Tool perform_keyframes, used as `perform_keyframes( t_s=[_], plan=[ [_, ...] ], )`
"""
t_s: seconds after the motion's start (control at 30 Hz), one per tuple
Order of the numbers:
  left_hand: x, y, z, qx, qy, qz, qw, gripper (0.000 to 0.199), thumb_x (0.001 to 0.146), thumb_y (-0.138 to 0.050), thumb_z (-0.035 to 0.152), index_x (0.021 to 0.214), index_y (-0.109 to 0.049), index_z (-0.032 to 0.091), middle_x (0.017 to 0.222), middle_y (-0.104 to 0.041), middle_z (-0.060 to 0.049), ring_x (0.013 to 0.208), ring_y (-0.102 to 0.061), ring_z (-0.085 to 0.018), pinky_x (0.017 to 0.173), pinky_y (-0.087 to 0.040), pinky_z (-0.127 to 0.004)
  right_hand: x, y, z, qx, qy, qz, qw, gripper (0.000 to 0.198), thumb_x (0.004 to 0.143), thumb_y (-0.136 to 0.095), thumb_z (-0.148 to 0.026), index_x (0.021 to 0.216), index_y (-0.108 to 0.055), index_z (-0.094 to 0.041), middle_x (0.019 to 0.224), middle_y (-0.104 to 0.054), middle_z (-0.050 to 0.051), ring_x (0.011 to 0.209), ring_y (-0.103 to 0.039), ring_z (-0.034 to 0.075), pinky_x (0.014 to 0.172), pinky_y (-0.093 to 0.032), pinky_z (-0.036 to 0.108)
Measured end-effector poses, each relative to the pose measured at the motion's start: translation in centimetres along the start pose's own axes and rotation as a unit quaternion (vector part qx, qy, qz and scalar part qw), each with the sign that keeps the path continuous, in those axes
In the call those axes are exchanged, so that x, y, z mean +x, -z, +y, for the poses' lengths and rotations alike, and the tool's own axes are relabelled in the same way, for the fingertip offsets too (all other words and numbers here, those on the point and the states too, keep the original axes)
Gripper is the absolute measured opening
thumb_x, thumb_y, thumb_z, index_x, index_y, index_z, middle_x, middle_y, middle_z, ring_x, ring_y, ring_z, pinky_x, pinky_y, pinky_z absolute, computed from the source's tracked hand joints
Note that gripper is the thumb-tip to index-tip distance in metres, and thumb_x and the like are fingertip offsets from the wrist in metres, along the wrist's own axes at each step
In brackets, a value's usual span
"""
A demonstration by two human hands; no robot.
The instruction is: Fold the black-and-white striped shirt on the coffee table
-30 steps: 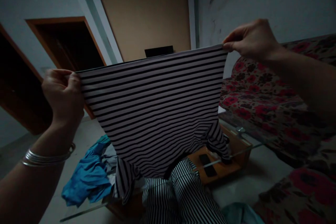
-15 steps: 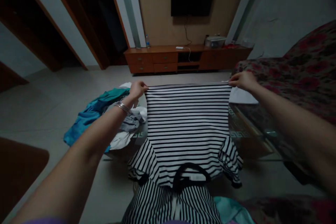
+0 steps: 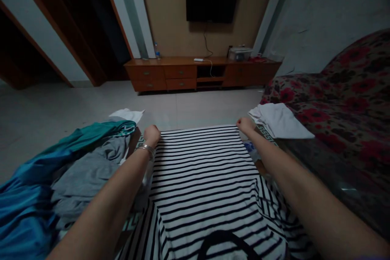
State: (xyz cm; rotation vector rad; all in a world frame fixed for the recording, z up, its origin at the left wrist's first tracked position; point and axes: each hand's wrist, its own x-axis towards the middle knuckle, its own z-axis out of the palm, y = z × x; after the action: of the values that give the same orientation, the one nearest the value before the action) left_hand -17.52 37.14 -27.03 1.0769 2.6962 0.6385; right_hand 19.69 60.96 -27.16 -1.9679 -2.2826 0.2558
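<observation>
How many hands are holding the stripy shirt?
2. The left hand grips the far left corner of the striped shirt; the right hand grips the far right corner.

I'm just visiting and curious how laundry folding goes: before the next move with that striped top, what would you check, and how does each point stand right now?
1. Left hand grips a far corner of the black-and-white striped cotton top: ok.
2. Right hand grips the other far corner: ok.
3. Far hem stretched straight: ok.
4. Body lies flat: ok.
5. Sleeves smoothed: not ok, the right one is bunched.
6. Grey crumpled garment apart from the top: cannot tell.
</observation>
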Motion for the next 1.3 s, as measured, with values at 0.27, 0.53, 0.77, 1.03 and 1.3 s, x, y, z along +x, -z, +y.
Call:
perform_keyframes(
  t_s=[0.27, 0.53, 0.77, 1.03, 1.3],
  plan=[
    [5.7, -2.6, 1.2, 0.074, 0.034, 0.054, 0.995, 0.028, 0.075, -0.050, 0.015, 0.095, -0.069, 0.010, 0.098, -0.067, -0.022, 0.090, -0.061, -0.030, 0.071, -0.045, -0.036, 5.2, -3.2, -2.5, 0.041, -0.029, 0.047, 0.998, 0.029, 0.083, -0.052, -0.019, 0.103, -0.072, -0.015, 0.105, -0.067, 0.016, 0.095, -0.063, 0.024, 0.073, -0.046, 0.028],
    [7.5, -5.1, 2.7, 0.062, -0.003, 0.099, 0.993, 0.033, 0.080, -0.039, 0.012, 0.100, -0.065, 0.009, 0.100, -0.064, -0.021, 0.092, -0.060, -0.030, 0.077, -0.046, -0.040, 6.8, -4.7, -4.5, 0.071, -0.069, 0.073, 0.992, 0.044, 0.089, -0.031, -0.011, 0.119, -0.063, -0.012, 0.119, -0.059, 0.020, 0.106, -0.058, 0.027, 0.082, -0.045, 0.034],
    [1.1, -6.3, 7.8, 0.056, -0.169, 0.215, 0.960, 0.049, 0.085, -0.041, 0.016, 0.134, -0.046, 0.011, 0.147, -0.032, -0.019, 0.128, -0.040, -0.032, 0.103, -0.037, -0.044, 0.3, -5.2, -11.6, 0.131, 0.068, 0.147, 0.978, 0.055, 0.093, -0.015, -0.008, 0.142, -0.038, -0.011, 0.141, -0.044, 0.016, 0.127, -0.042, 0.025, 0.101, -0.035, 0.036],
    [-0.9, -10.3, 6.2, 0.172, -0.193, 0.089, 0.962, 0.060, 0.096, -0.026, 0.044, 0.141, -0.040, 0.005, 0.149, -0.033, -0.021, 0.139, -0.025, -0.035, 0.108, -0.024, -0.059, -1.5, -10.3, -12.0, 0.077, 0.214, 0.071, 0.971, 0.054, 0.097, -0.038, -0.042, 0.139, -0.044, -0.009, 0.148, -0.037, 0.014, 0.139, -0.027, 0.028, 0.113, -0.020, 0.045],
    [1.0, -9.6, 3.2, 0.157, -0.187, 0.104, 0.964, 0.064, 0.096, -0.025, 0.047, 0.141, -0.039, 0.003, 0.147, -0.034, -0.024, 0.139, -0.027, -0.036, 0.110, -0.023, -0.055, 4.0, -9.0, -2.1, 0.043, 0.160, 0.101, 0.981, 0.051, 0.098, -0.037, -0.038, 0.136, -0.047, -0.005, 0.145, -0.039, 0.018, 0.137, -0.030, 0.029, 0.111, -0.024, 0.042]
  ],
)
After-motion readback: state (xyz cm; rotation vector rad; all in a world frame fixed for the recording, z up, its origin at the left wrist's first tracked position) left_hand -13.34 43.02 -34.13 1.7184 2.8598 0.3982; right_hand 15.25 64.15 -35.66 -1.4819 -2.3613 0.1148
